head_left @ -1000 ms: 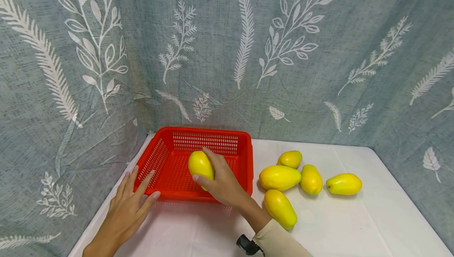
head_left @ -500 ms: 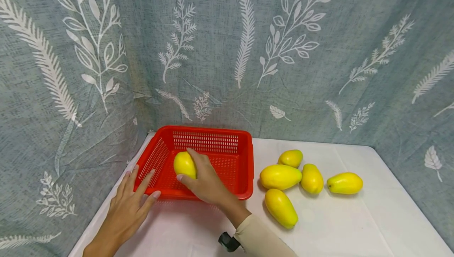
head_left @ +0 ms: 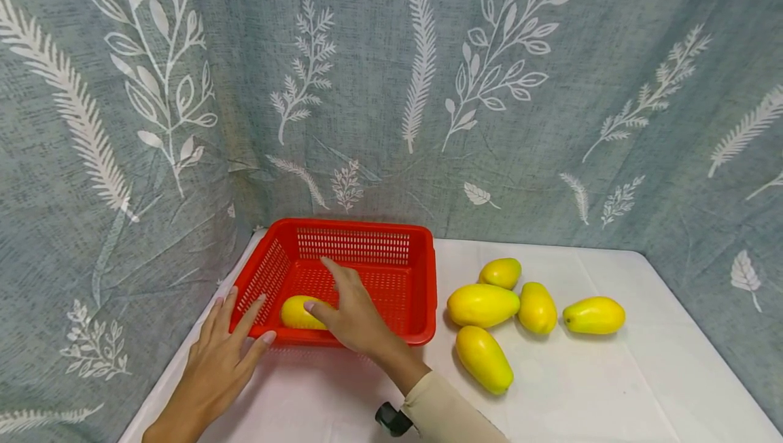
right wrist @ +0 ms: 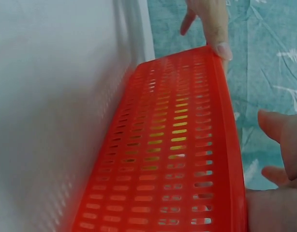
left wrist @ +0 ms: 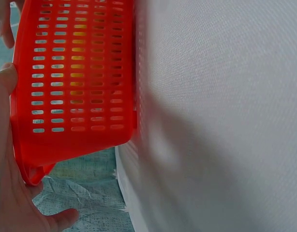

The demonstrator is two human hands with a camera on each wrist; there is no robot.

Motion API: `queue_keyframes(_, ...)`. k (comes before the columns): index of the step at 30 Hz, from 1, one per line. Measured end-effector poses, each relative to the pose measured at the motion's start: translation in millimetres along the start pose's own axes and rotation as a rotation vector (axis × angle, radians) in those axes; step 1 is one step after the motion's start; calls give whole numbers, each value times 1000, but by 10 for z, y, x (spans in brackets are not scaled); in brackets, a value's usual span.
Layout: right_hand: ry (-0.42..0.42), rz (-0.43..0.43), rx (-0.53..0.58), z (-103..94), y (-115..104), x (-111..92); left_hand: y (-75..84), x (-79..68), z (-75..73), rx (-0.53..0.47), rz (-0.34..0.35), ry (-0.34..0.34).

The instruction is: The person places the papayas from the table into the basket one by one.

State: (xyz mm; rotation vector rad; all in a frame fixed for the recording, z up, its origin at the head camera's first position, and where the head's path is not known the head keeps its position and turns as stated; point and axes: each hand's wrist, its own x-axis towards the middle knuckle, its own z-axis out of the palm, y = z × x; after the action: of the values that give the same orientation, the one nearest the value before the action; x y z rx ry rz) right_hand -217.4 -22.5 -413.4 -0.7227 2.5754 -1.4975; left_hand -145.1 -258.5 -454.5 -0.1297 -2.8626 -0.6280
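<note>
One yellow papaya (head_left: pixel 296 312) lies in the red plastic basket (head_left: pixel 422 280), near its front left. My right hand (head_left: pixel 357 310) is over the basket with its fingers spread and nothing gripped. Its thumb overlaps the papaya in the head view; I cannot tell if they touch. At the basket's left front corner my left hand (head_left: pixel 220 355) rests on the rim, fingers extended and spread. In the left wrist view, the left thumb (left wrist: pixel 7 77) touches the rim. Through the slots of the basket wall (right wrist: pixel 158 145), the right wrist view shows some yellow.
Several more papayas (head_left: pixel 483 306) lie on the white tablecloth (head_left: pixel 581 388) to the right of the basket. One papaya (head_left: pixel 593 315) sits apart, farthest right. A patterned grey-green curtain (head_left: pixel 379 90) hangs behind and at both sides.
My right hand has moved left over the basket and let go of the papaya, which now lies on the basket's bottom. The left hand has stayed in place.
</note>
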Motion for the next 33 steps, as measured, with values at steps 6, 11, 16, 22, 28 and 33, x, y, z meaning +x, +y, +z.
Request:
queue_keyframes(6,16,-4,34,-37,19,-20,9,-5,3,-6,-4,-3)
queue_keyframes(11,27,14,87,-69,31,-53,12,-7,8,-6,-3,0)
queue_keyframes(16,36,29,155,-116,58,-110,-1,1,9,3,-12,-13)
queue_keyframes(22,48,26,215,-245,103,-201,-7,7,5,0,-12,-13)
queue_keyframes(28,66,28,252,-411,165,-339,-9,18,27,7,-4,-4)
queue_keyframes(33,79,37,281,-583,218,-492,-22,13,33,10,-1,4)
